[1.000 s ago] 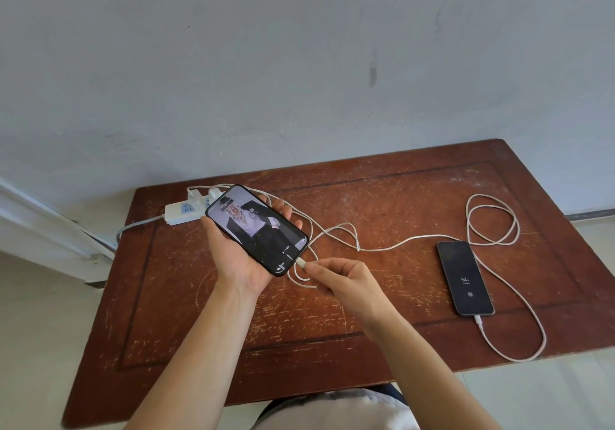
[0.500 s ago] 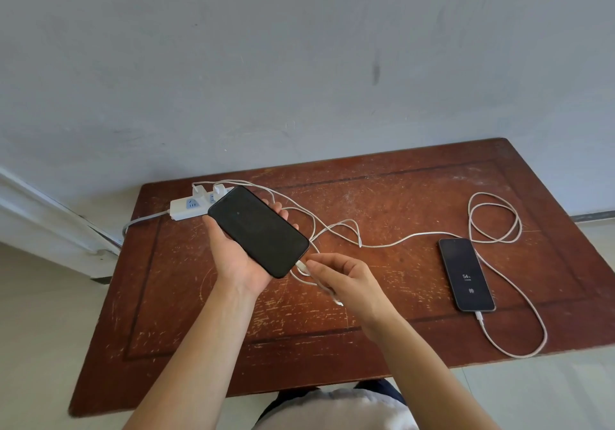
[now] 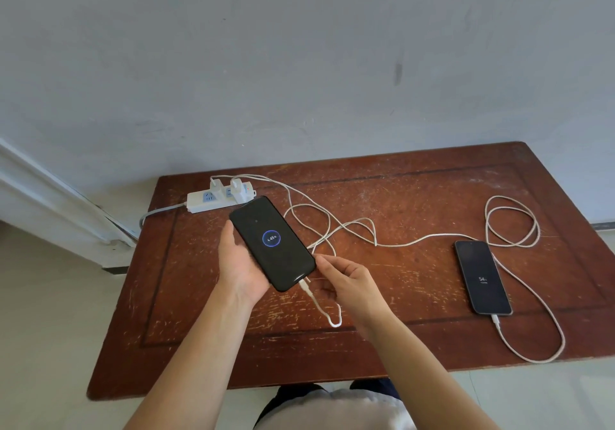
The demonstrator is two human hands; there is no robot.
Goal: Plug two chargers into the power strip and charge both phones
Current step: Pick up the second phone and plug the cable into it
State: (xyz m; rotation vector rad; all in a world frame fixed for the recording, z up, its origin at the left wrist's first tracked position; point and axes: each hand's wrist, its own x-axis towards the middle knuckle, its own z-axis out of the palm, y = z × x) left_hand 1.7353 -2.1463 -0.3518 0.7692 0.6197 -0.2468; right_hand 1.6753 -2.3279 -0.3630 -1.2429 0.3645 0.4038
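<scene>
Table fills lower frame; power strip, both chargers in, upper left. Left hand grips centre phone: screen, dark half a second ago, now reads 45%, charging. Right hand loosely curled, empty. Right-side phone shows 54%. Task looks complete.

Held phone charging, second phone flat

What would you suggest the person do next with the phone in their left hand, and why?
Probably lay the held phone flat on the table. Its cable is seated in the bottom port and the screen shows a charging ring at 45%; the other phone already lies plugged in, showing 54%. Both chargers sit in the power strip. The left hand only needs to lower it; the right hand appears off the plug.
</scene>
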